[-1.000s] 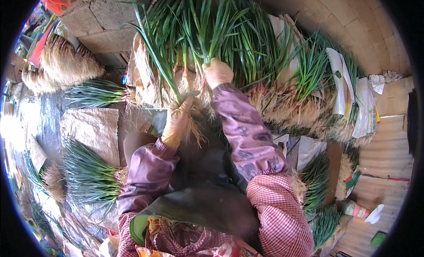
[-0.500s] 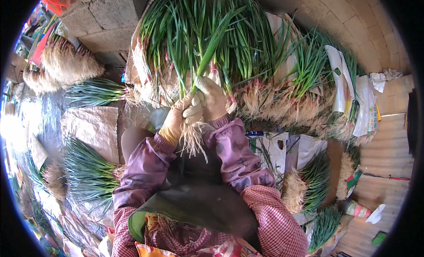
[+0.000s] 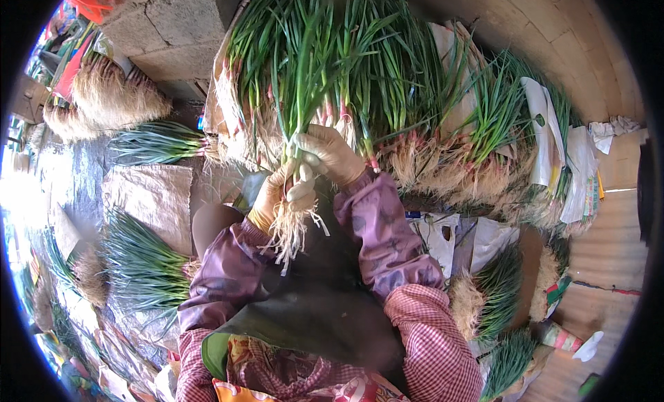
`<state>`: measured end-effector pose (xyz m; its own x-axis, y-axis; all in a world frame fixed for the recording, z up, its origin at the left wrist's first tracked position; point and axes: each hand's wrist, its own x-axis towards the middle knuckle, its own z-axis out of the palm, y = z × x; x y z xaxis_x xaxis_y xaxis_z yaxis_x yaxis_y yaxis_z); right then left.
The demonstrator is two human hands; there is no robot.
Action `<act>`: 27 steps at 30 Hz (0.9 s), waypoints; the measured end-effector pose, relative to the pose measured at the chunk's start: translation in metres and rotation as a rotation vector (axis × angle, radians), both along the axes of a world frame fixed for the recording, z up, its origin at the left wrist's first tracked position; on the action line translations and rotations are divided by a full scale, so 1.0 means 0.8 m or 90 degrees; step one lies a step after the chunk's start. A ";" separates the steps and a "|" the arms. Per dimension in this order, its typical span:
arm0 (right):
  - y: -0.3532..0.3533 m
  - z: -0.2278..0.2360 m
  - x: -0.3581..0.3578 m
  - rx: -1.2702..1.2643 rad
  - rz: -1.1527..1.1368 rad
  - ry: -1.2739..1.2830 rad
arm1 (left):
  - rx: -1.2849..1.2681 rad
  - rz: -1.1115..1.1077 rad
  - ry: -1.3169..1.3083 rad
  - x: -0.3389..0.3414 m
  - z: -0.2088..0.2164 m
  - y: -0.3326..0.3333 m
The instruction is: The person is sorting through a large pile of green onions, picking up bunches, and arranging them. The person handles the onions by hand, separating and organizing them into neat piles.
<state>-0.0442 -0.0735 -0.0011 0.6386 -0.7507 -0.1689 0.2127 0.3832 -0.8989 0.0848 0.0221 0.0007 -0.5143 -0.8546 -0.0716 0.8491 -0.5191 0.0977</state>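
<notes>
Mid-frame, my left hand [image 3: 271, 203] and right hand [image 3: 330, 155] both clench one bunch of green onions [image 3: 299, 125] — gathering step, I judge. Next calls for evening the roots [image 3: 290, 230] without loosening.

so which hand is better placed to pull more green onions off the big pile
Right, probably. The right hand sits higher, its fingers up against the pile of green onions. The left hand is lower, gripping the bunch just above its roots.
</notes>
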 end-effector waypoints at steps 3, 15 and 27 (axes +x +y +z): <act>0.012 -0.009 0.017 -0.447 -0.257 0.236 | 0.070 0.052 -0.088 0.003 -0.017 -0.013; 0.034 0.015 -0.043 -0.271 0.668 0.971 | -0.022 0.172 -0.199 0.011 -0.011 -0.015; -0.072 0.008 0.011 -0.531 -0.184 0.790 | -0.026 0.297 -0.685 -0.002 -0.013 -0.023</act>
